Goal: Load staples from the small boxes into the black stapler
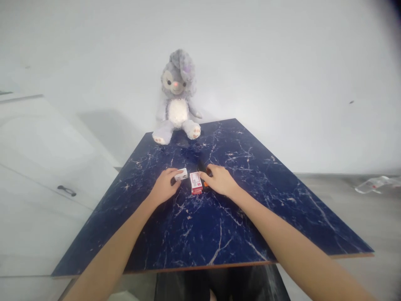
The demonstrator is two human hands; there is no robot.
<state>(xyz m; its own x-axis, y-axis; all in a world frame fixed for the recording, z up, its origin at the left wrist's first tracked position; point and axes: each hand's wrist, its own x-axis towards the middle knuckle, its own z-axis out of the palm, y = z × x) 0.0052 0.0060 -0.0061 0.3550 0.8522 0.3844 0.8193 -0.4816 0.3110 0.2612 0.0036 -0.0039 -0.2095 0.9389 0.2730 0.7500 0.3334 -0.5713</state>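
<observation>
1. Over on the far left stands a white cabinet (28,209) with a dark handle (67,191), beside the blue, white-veined table (216,225).

2. Next comes the person's left hand (168,182), reaching over the near part of the tabletop. Its grip is narrow: thumb on the near side, fingers on the far side, closed on a small white box (183,174). The box sticks out beyond the fingertips toward the middle.

3. Behind that hand, at the far edge, a grey plush toy (178,112) with a pale belly sits upright by the wall (266,83).

4. Just right of the white box, with a slim gap between, lies a red-and-white box (196,181) on top of another red box (197,192). Both are between the hands.

5. Against their right side I make out a dark thing with an orange part (206,184), mostly covered.

6. The right hand (218,177) is bent over it, thumb at the red-and-white box's right edge. Whether its fingers grip anything, I can't tell.

7. Farthest right, clear plastic (376,184) lies on the floor (332,196).
</observation>
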